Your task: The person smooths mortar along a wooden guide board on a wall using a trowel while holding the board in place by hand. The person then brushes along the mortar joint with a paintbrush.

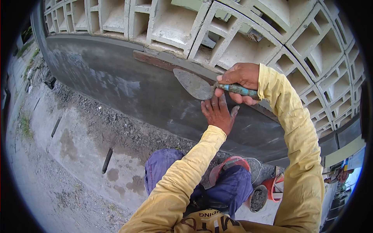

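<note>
My right hand (244,81) is wrapped round the worn, blue-marked handle of a trowel (194,84). The trowel's grey, leaf-shaped blade points left, over the upper part of a grey plastered wall (151,95). Just below the blade's heel is my left hand (218,115), fingers stretched out and the thumb apart, with the fingertips right at the blade's lower edge. A reddish-brown strip (154,62) runs along the top of the plaster and passes behind the blade and my right hand.
Pale openwork blocks (233,39) rise above the plaster. Rubble (112,120) lines the wall's foot, beside a concrete slab (87,155) holding a dark rod-like piece (107,160). By my knees stand a red bucket (215,174), another red bucket (268,184) and a container of grey mix (258,199).
</note>
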Motion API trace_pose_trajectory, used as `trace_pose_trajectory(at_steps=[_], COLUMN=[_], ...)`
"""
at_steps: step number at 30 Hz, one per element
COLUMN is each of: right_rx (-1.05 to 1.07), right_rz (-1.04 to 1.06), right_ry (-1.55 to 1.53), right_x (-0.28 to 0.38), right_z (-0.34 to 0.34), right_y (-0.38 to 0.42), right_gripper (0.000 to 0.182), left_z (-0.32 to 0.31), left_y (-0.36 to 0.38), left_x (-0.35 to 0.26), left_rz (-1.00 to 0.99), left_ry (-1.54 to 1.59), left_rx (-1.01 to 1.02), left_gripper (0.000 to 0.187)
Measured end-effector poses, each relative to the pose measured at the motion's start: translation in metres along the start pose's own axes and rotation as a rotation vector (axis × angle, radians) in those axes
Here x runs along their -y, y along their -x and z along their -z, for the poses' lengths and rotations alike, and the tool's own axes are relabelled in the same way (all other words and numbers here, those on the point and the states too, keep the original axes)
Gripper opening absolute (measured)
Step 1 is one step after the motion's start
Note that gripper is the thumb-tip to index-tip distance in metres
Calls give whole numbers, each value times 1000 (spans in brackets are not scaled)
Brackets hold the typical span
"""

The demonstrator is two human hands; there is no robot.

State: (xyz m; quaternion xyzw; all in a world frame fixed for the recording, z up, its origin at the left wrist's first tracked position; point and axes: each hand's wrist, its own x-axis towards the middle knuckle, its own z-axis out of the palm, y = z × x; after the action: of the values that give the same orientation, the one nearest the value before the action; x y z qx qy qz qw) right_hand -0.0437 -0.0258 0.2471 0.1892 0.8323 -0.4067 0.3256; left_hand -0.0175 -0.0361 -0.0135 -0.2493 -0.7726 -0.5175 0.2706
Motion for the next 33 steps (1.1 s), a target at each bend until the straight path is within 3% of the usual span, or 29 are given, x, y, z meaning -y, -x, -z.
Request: trace_pose_trajectory(at_steps=[3,6,10,17,21,25,29,33], right_rx=[21,-48,-118,-175,-133,-258,-220,-183], right_rz=[-25,98,147,45,-37,-123,48,163], right_ry=[38,-11,55,191,68,-91,-219,-232], right_x=[-6,-3,25,46,12,-31,-66,-49], right_z=[-10,-14,-18,-16,1,-6,-18,-66], right_y=[9,4,-19,-35,-13,35,52,25], right_gripper=[38,40,41,43,41,38,33,30], left_z=[-4,-4,0,2,3,0,3,2], left_y=[5,3,-3,-5,-3,-1,-1,-3], left_x=[6,3,-1,-2,-2,1,1,3], left_rz=[70,3,7,-15,-10,-9,15,135], left_ry=[18,1,-14,-6,6,24,50,110], left_rx=[206,28,-31,-63,-60,-52,-22,173], left_gripper=[98,97,96,94,94,95,95,76])
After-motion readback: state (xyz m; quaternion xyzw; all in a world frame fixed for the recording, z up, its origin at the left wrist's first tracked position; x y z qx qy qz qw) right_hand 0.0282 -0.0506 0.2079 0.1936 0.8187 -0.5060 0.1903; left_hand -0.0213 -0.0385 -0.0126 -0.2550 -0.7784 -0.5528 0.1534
